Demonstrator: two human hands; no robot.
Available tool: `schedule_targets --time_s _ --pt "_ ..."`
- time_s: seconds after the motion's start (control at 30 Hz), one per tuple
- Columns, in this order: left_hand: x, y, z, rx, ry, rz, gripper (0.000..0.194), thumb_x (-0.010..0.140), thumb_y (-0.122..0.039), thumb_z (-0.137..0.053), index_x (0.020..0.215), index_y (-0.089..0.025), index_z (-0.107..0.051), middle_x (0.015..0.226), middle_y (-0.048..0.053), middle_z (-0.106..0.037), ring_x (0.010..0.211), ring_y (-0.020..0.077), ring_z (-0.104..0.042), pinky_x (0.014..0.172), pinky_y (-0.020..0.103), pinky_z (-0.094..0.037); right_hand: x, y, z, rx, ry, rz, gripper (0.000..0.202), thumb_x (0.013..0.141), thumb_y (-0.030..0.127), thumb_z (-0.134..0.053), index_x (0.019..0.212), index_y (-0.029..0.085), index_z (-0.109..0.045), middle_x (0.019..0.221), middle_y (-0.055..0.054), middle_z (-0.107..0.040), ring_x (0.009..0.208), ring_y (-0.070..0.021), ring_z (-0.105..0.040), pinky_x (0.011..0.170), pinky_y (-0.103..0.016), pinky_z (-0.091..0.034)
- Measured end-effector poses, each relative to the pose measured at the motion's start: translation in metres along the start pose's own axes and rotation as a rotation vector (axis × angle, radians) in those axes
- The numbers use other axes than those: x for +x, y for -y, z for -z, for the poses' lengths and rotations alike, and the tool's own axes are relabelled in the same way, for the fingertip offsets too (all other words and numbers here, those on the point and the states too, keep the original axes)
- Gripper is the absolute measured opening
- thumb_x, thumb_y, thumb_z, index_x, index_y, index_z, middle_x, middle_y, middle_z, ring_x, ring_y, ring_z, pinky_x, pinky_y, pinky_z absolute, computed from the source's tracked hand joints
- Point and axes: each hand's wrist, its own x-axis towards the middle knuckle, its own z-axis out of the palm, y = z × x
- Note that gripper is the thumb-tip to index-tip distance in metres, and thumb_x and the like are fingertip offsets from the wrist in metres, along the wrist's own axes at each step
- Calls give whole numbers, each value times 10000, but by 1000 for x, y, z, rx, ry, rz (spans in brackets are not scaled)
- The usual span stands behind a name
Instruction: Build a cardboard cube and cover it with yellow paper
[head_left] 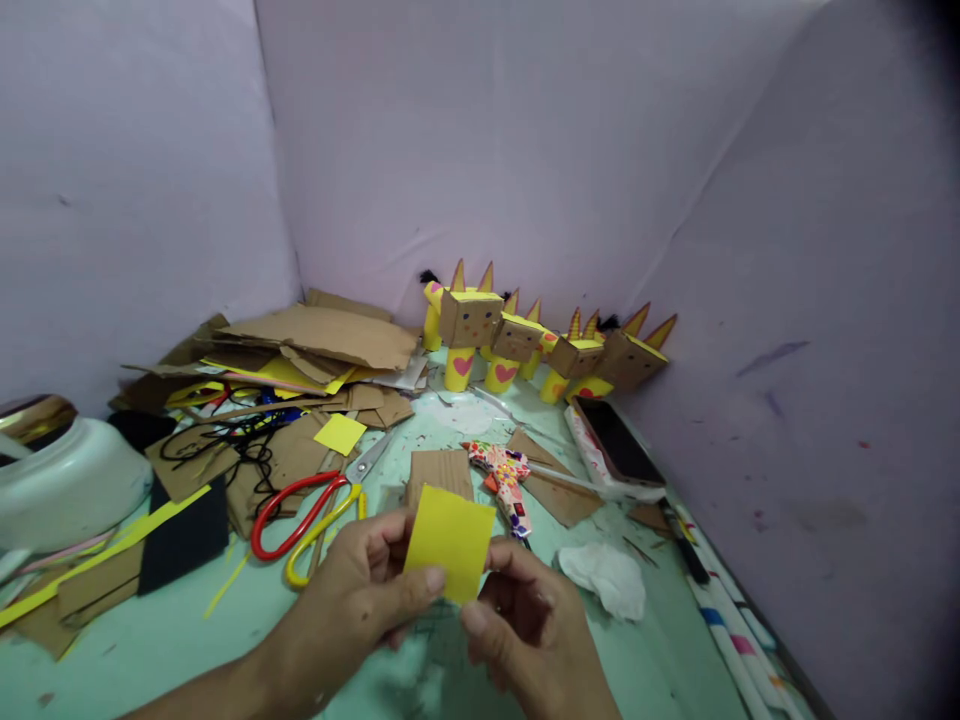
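Observation:
A small yellow paper rectangle (451,540) is held up in front of me, above the pale green table. My left hand (386,580) pinches it at the lower left, with the thumb lying across its face. At its right edge, the fingers of my right hand (529,615) grip the lower corner. Just behind the paper lies a piece of brown cardboard (439,472), partly hidden by it. Scissors (326,510) with one red and one yellow handle rest left of my hands. A flower-patterned glue gun (506,480) lies beyond my right hand.
Cardboard sheets (322,335) and tangled black cord (255,450) pile up at left, near a white bowl-like container (71,480). Several yellow horned cardboard figures (471,320) stand along the back. At right are a phone (619,440), crumpled white tissue (604,578) and a black-handled cutter (686,545).

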Motion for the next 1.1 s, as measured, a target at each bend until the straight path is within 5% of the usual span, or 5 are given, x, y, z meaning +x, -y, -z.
schedule_targets --time_s 0.13,0.5,0.63,0.8,1.1 --pt "2 2 3 -10 64 -43 382 635 -432 -744 867 -151 -628 793 47 -644 739 177 -582 687 272 -471 6 9 8 31 -73 -63 362 699 503 -695 706 159 -582 491 52 -474 368 -57 -382 355 -173 -292" --pt "10 -12 22 180 -147 -61 219 621 -343 -710 677 -154 -615 632 -12 -580 595 117 -495 545 219 -383 41 66 8 -227 121 -95 203 617 319 -644 711 154 -715 569 20 -562 506 -85 -447 498 -214 -339" --pt "20 -31 19 134 -260 -89 174 572 -297 -695 595 -151 -603 538 -34 -545 505 87 -451 488 207 -342 58 68 9 -107 105 -67 222 603 341 -706 738 167 -683 608 24 -609 500 -80 -486 497 -209 -388" --pt "47 -52 23 125 -392 -59 202 485 -268 -711 502 -149 -549 400 -83 -425 391 36 -297 414 190 -188 85 63 18 -185 -66 -64 319 589 418 -736 549 164 -547 423 73 -457 365 -37 -316 379 -185 -208" --pt "62 -35 31 156 -456 -16 210 524 -319 -697 511 -150 -572 368 -84 -394 374 41 -264 401 201 -150 90 45 26 -295 -9 -108 363 673 463 -613 478 169 -532 408 63 -403 379 -51 -282 401 -210 -173"
